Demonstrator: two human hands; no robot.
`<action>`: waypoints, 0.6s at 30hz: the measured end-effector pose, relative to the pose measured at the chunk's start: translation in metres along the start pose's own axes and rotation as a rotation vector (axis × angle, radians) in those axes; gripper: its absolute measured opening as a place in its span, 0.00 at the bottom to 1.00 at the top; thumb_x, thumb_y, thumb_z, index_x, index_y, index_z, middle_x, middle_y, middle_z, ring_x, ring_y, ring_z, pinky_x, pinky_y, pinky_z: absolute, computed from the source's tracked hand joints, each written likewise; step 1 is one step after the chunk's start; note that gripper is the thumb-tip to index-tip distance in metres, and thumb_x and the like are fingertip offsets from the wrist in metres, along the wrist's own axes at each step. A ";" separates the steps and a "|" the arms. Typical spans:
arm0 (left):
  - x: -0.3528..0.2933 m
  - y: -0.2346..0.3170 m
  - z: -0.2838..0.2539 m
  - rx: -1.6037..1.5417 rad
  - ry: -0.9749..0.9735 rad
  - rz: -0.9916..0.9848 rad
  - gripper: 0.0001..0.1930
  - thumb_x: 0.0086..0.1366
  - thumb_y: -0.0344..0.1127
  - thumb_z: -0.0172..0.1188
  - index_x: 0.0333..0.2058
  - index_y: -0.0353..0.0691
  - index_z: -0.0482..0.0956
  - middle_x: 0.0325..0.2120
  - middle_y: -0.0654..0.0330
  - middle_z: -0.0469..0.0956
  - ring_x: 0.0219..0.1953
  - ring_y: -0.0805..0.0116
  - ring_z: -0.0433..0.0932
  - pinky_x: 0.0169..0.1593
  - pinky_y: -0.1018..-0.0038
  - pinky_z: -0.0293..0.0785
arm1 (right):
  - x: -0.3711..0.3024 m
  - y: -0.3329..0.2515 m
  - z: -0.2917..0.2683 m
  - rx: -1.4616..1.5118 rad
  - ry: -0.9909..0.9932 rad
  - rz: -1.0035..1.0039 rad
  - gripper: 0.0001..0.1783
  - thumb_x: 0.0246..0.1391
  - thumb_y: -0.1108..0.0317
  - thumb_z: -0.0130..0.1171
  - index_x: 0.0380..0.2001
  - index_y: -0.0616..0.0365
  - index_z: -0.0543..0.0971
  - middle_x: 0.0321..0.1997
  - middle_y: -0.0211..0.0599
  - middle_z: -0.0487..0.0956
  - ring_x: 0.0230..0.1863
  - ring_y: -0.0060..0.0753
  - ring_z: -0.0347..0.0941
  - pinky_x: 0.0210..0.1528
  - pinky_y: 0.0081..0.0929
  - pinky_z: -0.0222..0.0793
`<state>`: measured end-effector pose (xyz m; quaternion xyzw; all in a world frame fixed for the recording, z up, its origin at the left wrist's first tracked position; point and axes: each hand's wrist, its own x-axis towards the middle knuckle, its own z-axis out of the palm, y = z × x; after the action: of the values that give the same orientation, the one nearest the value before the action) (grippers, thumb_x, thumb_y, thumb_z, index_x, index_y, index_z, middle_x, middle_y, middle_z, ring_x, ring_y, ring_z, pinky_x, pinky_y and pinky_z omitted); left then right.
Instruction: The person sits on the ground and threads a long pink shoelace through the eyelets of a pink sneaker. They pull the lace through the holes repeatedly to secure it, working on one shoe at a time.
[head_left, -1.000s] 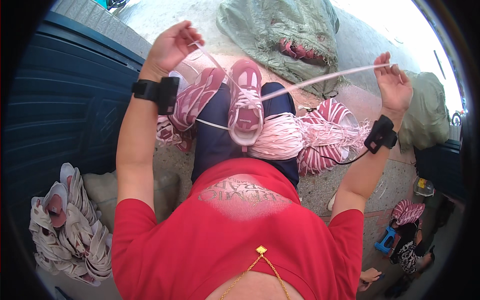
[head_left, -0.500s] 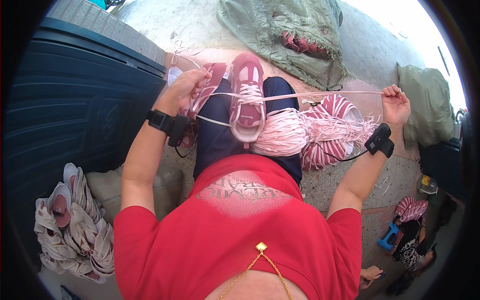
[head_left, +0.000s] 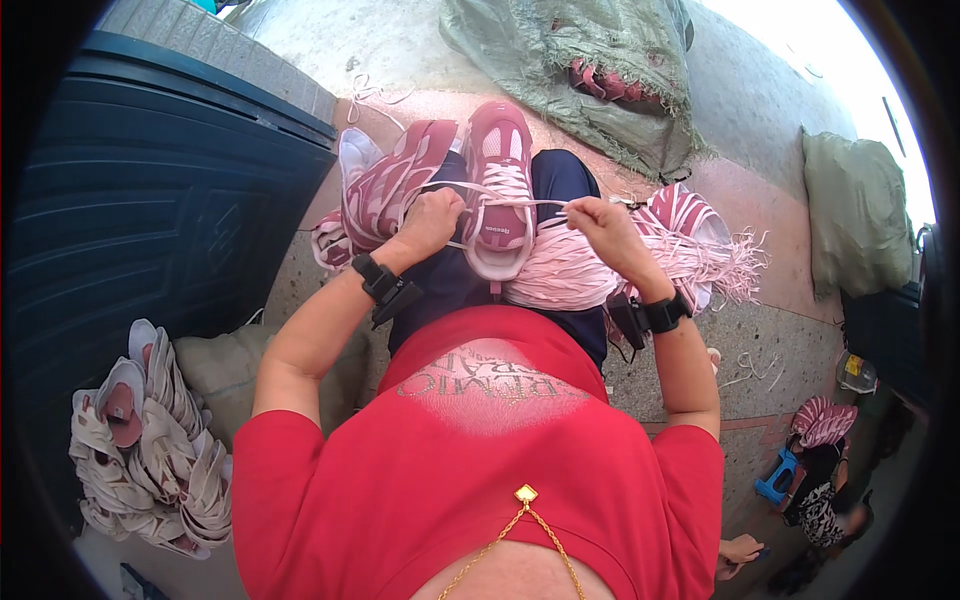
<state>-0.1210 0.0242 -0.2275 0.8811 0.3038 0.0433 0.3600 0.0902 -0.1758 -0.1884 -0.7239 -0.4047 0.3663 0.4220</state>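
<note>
A pink sneaker upper (head_left: 499, 190) lies across my lap, its toe pointing away from me. Pale pink shoelace (head_left: 512, 203) runs through its eyelets and out to both sides. To the left of the upper, my left hand (head_left: 433, 219) is closed on one lace end. My right hand (head_left: 600, 226) pinches the other stretch of lace just right of the upper. Under and beside my right hand rests a bundle of pale pink shoelaces (head_left: 560, 268) on my thigh. More pink uppers (head_left: 397, 185) are stacked by my left knee.
Green woven sacks (head_left: 625, 120) lie ahead, one torn open over pink pieces; another sack (head_left: 855, 210) stands at right. A dark blue door (head_left: 150, 190) is on the left. Pale uppers (head_left: 150, 450) are piled at lower left. A person (head_left: 825, 500) sits at far right.
My right hand has come in from far right toward the upper, and the lace stretched out there is now short. My left hand has moved down and right, nearer the upper.
</note>
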 end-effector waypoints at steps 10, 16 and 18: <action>-0.007 0.010 0.021 0.091 0.168 0.265 0.07 0.63 0.33 0.53 0.29 0.36 0.74 0.25 0.48 0.75 0.32 0.46 0.74 0.36 0.58 0.70 | 0.014 0.032 0.057 -0.560 0.198 -0.243 0.09 0.54 0.70 0.49 0.29 0.63 0.77 0.41 0.45 0.76 0.46 0.49 0.69 0.48 0.40 0.65; -0.010 0.025 0.007 0.370 0.272 0.312 0.10 0.56 0.41 0.61 0.30 0.40 0.77 0.25 0.57 0.76 0.34 0.57 0.73 0.37 0.61 0.66 | 0.020 0.030 0.066 -0.623 0.231 -0.205 0.08 0.51 0.70 0.49 0.26 0.60 0.76 0.35 0.42 0.76 0.41 0.46 0.69 0.42 0.42 0.65; -0.016 0.042 -0.003 0.476 0.279 0.296 0.13 0.53 0.44 0.63 0.30 0.40 0.78 0.26 0.59 0.76 0.37 0.59 0.72 0.38 0.63 0.65 | 0.020 0.029 0.070 -0.624 0.250 -0.189 0.07 0.50 0.70 0.49 0.25 0.60 0.76 0.33 0.41 0.76 0.40 0.45 0.70 0.40 0.43 0.65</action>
<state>-0.1133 -0.0063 -0.1955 0.9608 0.2204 0.1431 0.0882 0.0450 -0.1454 -0.2448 -0.8166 -0.5077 0.0926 0.2586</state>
